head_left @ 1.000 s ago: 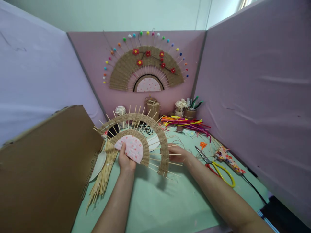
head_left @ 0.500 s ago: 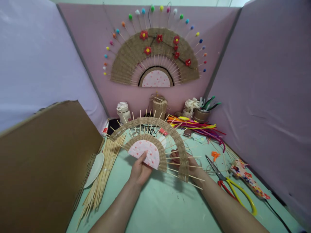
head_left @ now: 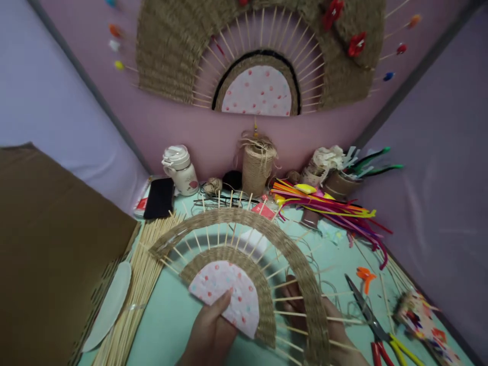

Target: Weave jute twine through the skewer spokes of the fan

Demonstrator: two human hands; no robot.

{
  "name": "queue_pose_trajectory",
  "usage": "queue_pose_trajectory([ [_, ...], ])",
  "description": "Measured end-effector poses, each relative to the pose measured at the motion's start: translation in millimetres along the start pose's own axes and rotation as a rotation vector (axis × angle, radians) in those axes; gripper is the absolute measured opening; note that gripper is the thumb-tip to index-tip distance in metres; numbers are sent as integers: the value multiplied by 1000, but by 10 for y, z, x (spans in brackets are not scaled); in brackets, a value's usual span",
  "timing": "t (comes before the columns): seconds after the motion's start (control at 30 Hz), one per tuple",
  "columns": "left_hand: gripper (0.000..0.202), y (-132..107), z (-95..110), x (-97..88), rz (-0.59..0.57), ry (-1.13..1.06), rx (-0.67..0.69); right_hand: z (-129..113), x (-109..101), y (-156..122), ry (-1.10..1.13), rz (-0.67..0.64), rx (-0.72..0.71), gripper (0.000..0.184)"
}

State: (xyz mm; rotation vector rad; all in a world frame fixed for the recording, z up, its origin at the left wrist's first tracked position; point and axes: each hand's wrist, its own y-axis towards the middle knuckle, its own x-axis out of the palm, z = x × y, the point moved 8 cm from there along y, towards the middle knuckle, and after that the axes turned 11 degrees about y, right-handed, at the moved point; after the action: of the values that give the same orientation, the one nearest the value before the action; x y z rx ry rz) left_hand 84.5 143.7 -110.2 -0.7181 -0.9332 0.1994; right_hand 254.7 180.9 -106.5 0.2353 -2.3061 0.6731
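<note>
A half-made woven fan [head_left: 244, 223] of jute bands on thin wooden sticks is held over the mint-green table [head_left: 168, 315]. My left hand [head_left: 209, 330] pinches its pink dotted half-disc centre [head_left: 229, 292], thumb on top. Behind the sticks on the fan's right side is my right hand [head_left: 305, 310], fingers curled round the outer woven band. A finished fan [head_left: 259, 56] with red flowers and coloured pompoms hangs on the pink back wall.
A brown cardboard sheet [head_left: 49, 244] leans at the left, with a bundle of sticks [head_left: 133, 300] and a white plate beside it. At the back stand a jute spool [head_left: 257, 165], a white cup [head_left: 179, 165], a black phone [head_left: 159, 197] and coloured pipe cleaners [head_left: 331, 203]. Scissors [head_left: 375, 325] lie right.
The view has tipped down and closer, so the wall fan fills the top. The held fan has turned flatter and nearer; both hands keep their grip.
</note>
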Motion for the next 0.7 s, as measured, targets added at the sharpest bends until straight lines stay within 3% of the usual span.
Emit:
queue_pose_trajectory([
  [0.07,52,-8,25,-6,25,13,-2,-30,-51,-41,137,109,-72,27],
  [0.2,55,-49,155,71,76,21,35,-48,-11,-147,215,181,-103,17],
  [0.4,46,-172,358,303,-66,-13,147,-188,207,-201,177,20,-122,16],
  [0.57,41,-385,500,378,-172,9,283,-256,394,-257,144,-85,-132,20],
  [0.7,38,-509,591,416,-198,19,382,-341,534,-324,-27,-191,-219,24],
])
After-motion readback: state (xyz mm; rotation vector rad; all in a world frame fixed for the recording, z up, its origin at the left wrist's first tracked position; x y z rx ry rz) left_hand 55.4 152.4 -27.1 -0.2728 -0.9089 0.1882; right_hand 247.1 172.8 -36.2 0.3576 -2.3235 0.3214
